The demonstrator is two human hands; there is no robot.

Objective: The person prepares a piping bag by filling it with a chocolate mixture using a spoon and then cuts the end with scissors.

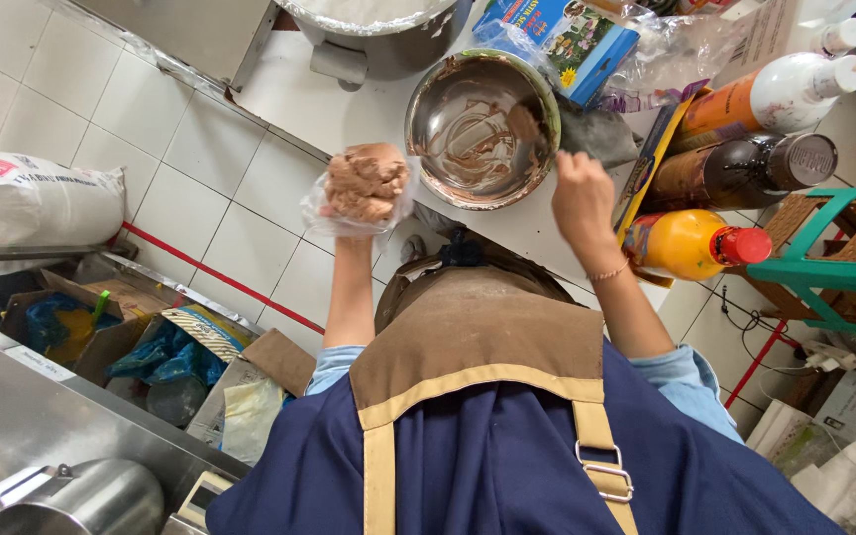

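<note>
The left hand is closed from below around one clear plastic bag that holds one lump of brown dough, and it keeps the lump just beside the one steel mixing bowl, on its left. The bowl stands on the white table and is smeared inside with brown remains. The right hand is closed in a fist around the handle of one scraper, whose blade lies inside the bowl at its right wall. To the right of the bowl four bottles lie on their sides: one orange bottle with a red cap, one dark brown bottle and two white-capped ones. Behind the bowl lies one blue box.
</note>
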